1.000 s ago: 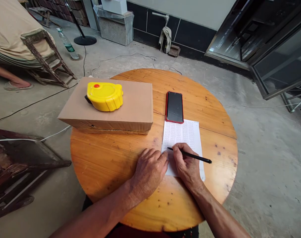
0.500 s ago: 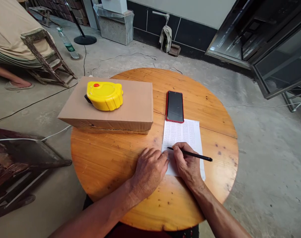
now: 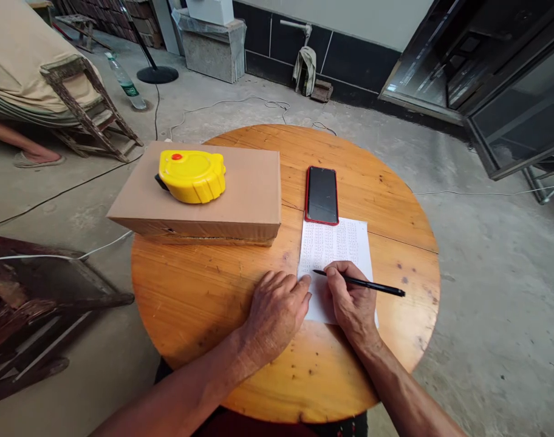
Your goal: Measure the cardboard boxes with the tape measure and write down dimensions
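Observation:
A black pen (image 3: 372, 284) is pinched in my right hand (image 3: 353, 300), its tip on or just above the lower rows of writing. Under it lies a white sheet of paper (image 3: 320, 306), covered in rows of small marks down to about its middle. My left hand (image 3: 277, 312) rests palm down on the table, holding nothing, its fingers loosely bent and the index finger and thumb over the paper's left edge. A phone in a red case (image 3: 322, 195), screen dark, lies across the top edge of the sheet.
The round wooden table (image 3: 186, 285) also bears a cardboard box (image 3: 254, 188) with a yellow tape measure (image 3: 192, 176) on top. A wooden chair (image 3: 88, 103), a plastic bottle (image 3: 126, 84) and a person's foot (image 3: 40, 156) are at the far left. Cables cross the floor.
My right hand and the pen have shifted slightly to the right along the paper. My left hand stays in place.

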Available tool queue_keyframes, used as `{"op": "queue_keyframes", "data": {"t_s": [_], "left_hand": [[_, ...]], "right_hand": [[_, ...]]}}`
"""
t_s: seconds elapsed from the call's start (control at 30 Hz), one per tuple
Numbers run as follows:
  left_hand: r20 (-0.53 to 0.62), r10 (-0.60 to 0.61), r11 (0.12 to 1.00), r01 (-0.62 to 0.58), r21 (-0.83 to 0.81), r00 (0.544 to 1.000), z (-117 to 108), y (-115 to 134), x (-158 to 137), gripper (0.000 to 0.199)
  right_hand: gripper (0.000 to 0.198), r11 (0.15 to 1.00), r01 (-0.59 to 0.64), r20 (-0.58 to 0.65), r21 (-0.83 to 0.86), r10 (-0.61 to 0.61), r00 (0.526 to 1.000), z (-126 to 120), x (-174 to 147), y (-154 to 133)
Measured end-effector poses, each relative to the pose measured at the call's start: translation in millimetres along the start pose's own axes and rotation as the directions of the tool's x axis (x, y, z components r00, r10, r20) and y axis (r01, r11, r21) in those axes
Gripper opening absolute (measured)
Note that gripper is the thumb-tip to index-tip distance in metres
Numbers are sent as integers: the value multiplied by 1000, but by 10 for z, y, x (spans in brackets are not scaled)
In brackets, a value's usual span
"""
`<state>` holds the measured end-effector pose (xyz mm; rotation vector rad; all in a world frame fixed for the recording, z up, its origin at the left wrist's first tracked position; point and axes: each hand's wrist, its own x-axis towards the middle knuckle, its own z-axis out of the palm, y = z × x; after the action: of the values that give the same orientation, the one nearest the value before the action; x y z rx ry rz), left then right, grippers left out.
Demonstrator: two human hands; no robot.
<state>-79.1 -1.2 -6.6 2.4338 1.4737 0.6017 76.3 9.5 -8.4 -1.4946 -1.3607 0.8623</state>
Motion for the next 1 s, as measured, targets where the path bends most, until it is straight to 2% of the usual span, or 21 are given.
{"op": "queue_keyframes", "data": {"t_s": [0.43,1.0], "left_hand": [[-44,10,1000,-9,7,999,13,-5,-2,22],[-25,6,1000,-6,-4,1000,4,-1,15,21]], "right_hand": [[16,993,77,32,-89,-75,997,28,11,-17],[16,982,113,33,-153,-109,994,41,10,-61]]}}
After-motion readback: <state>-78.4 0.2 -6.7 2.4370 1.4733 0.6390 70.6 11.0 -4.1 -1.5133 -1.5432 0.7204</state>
